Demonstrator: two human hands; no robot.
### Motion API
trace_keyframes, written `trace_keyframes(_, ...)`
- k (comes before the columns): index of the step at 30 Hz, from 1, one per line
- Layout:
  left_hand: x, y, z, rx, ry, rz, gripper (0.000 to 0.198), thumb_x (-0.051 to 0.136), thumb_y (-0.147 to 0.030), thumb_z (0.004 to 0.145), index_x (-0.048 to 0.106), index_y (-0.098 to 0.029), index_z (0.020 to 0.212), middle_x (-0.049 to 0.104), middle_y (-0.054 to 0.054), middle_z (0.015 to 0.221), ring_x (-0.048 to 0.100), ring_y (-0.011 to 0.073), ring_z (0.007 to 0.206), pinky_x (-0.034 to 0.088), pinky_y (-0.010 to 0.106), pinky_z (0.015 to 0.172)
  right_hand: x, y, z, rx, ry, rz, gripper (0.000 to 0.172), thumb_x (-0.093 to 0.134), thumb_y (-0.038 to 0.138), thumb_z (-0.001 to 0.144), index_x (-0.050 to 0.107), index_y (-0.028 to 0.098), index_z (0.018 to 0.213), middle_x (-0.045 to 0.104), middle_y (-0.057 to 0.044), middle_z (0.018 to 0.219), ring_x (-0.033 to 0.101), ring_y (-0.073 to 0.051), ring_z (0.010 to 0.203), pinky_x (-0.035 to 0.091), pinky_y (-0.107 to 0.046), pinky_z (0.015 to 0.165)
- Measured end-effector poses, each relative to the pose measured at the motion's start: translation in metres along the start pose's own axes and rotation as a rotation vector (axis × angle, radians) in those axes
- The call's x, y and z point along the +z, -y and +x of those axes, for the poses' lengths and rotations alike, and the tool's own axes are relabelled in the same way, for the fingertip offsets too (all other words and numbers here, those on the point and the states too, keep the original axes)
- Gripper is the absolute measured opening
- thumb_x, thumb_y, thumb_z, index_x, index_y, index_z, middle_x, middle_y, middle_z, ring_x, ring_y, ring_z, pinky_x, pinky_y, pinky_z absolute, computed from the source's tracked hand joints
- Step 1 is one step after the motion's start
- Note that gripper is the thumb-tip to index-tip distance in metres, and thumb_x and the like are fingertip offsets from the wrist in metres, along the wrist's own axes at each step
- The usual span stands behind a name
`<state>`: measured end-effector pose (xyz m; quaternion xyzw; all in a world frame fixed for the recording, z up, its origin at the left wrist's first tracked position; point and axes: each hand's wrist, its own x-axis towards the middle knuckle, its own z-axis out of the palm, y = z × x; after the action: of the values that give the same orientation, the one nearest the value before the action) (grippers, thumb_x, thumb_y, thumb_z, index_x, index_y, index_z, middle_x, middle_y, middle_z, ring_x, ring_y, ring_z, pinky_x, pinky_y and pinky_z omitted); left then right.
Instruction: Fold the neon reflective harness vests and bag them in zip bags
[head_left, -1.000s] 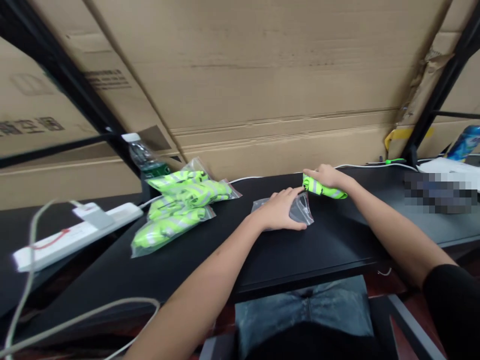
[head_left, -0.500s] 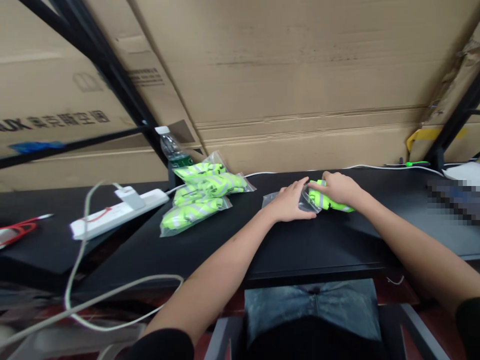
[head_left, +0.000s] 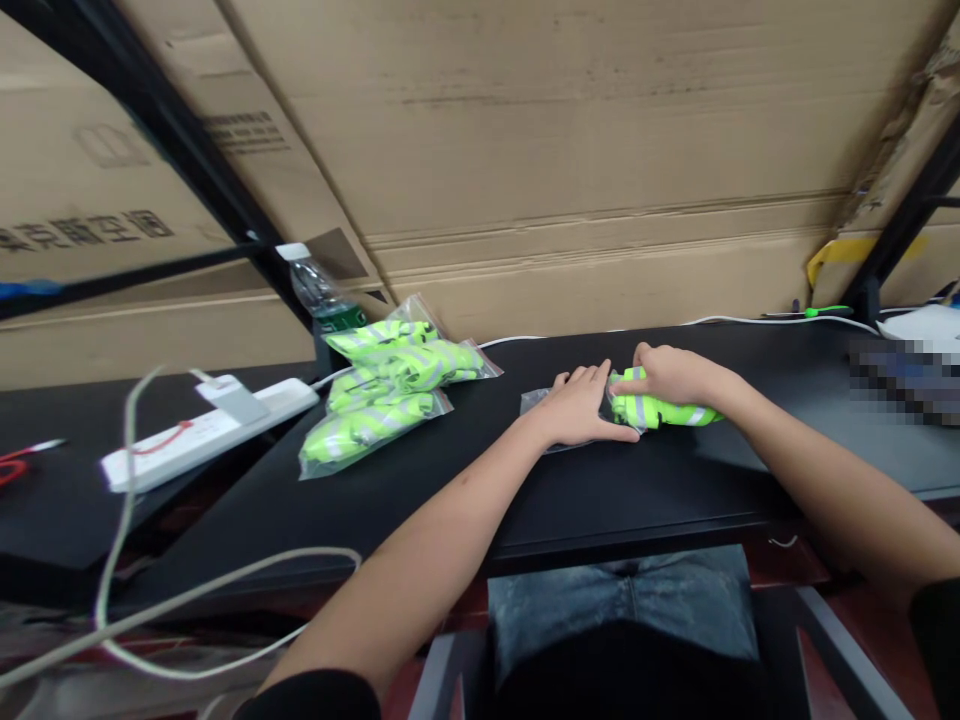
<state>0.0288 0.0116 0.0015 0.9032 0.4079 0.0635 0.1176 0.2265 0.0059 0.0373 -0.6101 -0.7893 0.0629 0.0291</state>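
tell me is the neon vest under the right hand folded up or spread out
Folded: the neon vest is a tight roll under the right hand, its end at the clear bag.

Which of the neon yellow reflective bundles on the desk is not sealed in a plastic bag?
The rolled bundle under the right hand, beside the left hand. The others lie bagged in a pile by the water bottle.

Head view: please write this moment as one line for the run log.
left hand: flat on clear bag | right hand: grips folded yellow-green vest at bag mouth | table: three packed bags at left
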Motion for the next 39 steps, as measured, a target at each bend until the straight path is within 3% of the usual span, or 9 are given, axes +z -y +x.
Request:
trace_keyframes(3, -0.001, -0.004, -0.002, 0.023, -0.014, 0.037, 0.105, 0.056, -0.087, 0.067, 0.046, -0.016, 0.144, 0.05, 0.018, 0.145, 0.042, 0.0393, 0.135, 0.033, 0.052, 0.11, -0.002, -0.003, -0.001, -0.025, 0.079, 0.013, 0.063, 0.047, 0.07, 0.087, 0.059, 0.013, 0.11, 0.07, -0.021, 0.108, 0.068, -0.034, 0.092, 0.048, -0.038, 0.068)
trace_keyframes(6, 0.0, -0.008, -0.002, 0.021, -0.04, 0.05, 0.095, 0.055, -0.087, 0.068, 0.055, -0.016, 0.131, 0.057, 0.016, 0.132, 0.049, 0.0381, 0.125, 0.039, 0.05, 0.103, -0.002, -0.005, 0.0, -0.025, 0.086, -0.013, 0.058, 0.051, 0.067, 0.087, 0.06, 0.014, 0.11, 0.071, -0.02, 0.106, 0.068, -0.034, 0.09, 0.047, -0.037, 0.067)
trace_keyframes(16, 0.005, -0.006, 0.002, 0.034, -0.074, 0.052, 0.092, 0.06, -0.078, 0.071, 0.048, -0.012, 0.134, 0.056, 0.018, 0.131, 0.05, 0.0372, 0.124, 0.037, 0.05, 0.106, 0.005, -0.001, 0.003, -0.055, -0.047, -0.064, 0.061, 0.049, 0.069, 0.088, 0.056, 0.014, 0.114, 0.071, -0.019, 0.104, 0.069, -0.034, 0.089, 0.045, -0.037, 0.065)
trace_keyframes(20, 0.001, -0.004, 0.002, 0.059, -0.191, 0.097, 0.105, 0.064, -0.073, 0.072, 0.032, -0.008, 0.148, 0.043, 0.023, 0.148, 0.037, 0.0405, 0.138, 0.025, 0.055, 0.116, 0.005, 0.005, 0.003, -0.016, -0.206, -0.101, 0.064, 0.045, 0.071, 0.091, 0.051, 0.013, 0.119, 0.072, -0.019, 0.1, 0.07, -0.034, 0.086, 0.043, -0.036, 0.065)
trace_keyframes(22, -0.002, -0.001, 0.003, 0.087, -0.261, 0.052, 0.106, 0.065, -0.068, 0.074, 0.027, -0.006, 0.151, 0.039, 0.024, 0.151, 0.036, 0.0399, 0.14, 0.027, 0.053, 0.116, 0.003, 0.007, 0.003, 0.015, -0.281, -0.153, 0.065, 0.042, 0.071, 0.093, 0.049, 0.012, 0.121, 0.072, -0.019, 0.092, 0.07, -0.033, 0.082, 0.041, -0.034, 0.063)
trace_keyframes(26, -0.011, 0.008, 0.006, 0.188, -0.405, -0.231, 0.068, 0.052, -0.044, 0.087, 0.041, -0.011, 0.146, 0.051, 0.016, 0.143, 0.048, 0.0277, 0.134, 0.038, 0.041, 0.112, 0.0, 0.01, 0.002, 0.022, -0.341, -0.203, 0.065, 0.037, 0.07, 0.095, 0.047, 0.012, 0.121, 0.072, -0.017, 0.081, 0.07, -0.032, 0.076, 0.036, -0.033, 0.06)
trace_keyframes(29, -0.019, 0.016, 0.007, 0.123, -0.481, -0.394, 0.049, 0.052, -0.03, 0.087, 0.057, -0.014, 0.132, 0.066, 0.011, 0.123, 0.062, 0.022, 0.112, 0.048, 0.038, 0.1, 0.001, 0.012, 0.001, -0.028, -0.341, -0.21, 0.064, 0.039, 0.07, 0.094, 0.046, 0.013, 0.122, 0.073, -0.015, 0.079, 0.07, -0.03, 0.073, 0.033, -0.032, 0.059)
trace_keyframes(35, -0.037, 0.025, 0.002, 0.072, -0.26, -0.582, 0.023, 0.063, -0.033, 0.087, 0.074, -0.018, 0.1, 0.075, 0.005, 0.092, 0.066, 0.0173, 0.081, 0.053, 0.034, 0.078, 0.005, 0.017, -0.001, -0.149, -0.31, -0.223, 0.063, 0.04, 0.072, 0.093, 0.046, 0.015, 0.119, 0.074, -0.013, 0.08, 0.069, -0.027, 0.069, 0.025, -0.03, 0.054)
trace_keyframes(39, -0.037, 0.023, 0.0, 0.081, -0.331, -0.729, 0.018, 0.067, -0.03, 0.084, 0.076, -0.019, 0.095, 0.078, 0.005, 0.097, 0.07, 0.0184, 0.088, 0.053, 0.035, 0.084, 0.005, 0.016, 0.0, -0.15, -0.334, -0.208, 0.06, 0.039, 0.072, 0.093, 0.047, 0.016, 0.115, 0.073, -0.01, 0.075, 0.068, -0.027, 0.066, 0.023, -0.03, 0.053)
